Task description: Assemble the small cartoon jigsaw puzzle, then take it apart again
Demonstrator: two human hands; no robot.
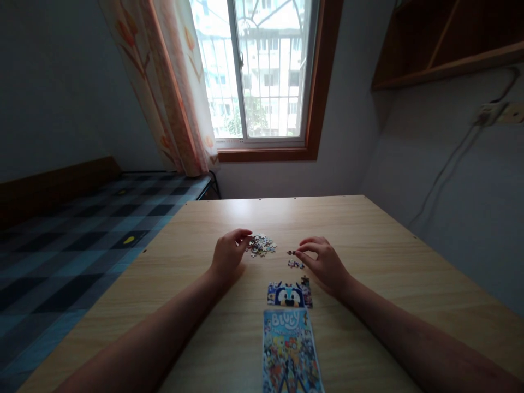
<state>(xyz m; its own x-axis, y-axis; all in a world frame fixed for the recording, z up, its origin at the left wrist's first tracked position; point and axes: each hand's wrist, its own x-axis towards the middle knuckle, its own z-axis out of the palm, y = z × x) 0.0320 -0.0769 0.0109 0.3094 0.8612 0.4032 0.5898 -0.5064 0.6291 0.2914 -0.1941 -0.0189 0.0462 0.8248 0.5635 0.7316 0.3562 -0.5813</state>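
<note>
Small jigsaw puzzle pieces lie in a loose pile (262, 244) on the table. My left hand (228, 252) rests at the pile's left edge, thumb and index fingertips a little apart, with nothing visible between them. To the right of the pile, my right hand (324, 263) pinches a small dark puzzle piece (291, 252) at its thumb and index tips. Just below that lies a small cluster of pieces (295, 263). Closer to me is a partly joined puzzle section (289, 295) showing a blue cartoon dog's face. Below it lies a colourful Bluey picture sheet (291, 349).
The pale wooden table (196, 229) reaches toward the window wall. A bed with a checked cover (102, 229) stands along the left side, near a floral curtain (167, 82). On the right wall, a cable (446, 164) hangs from a socket below a wooden shelf (442, 65).
</note>
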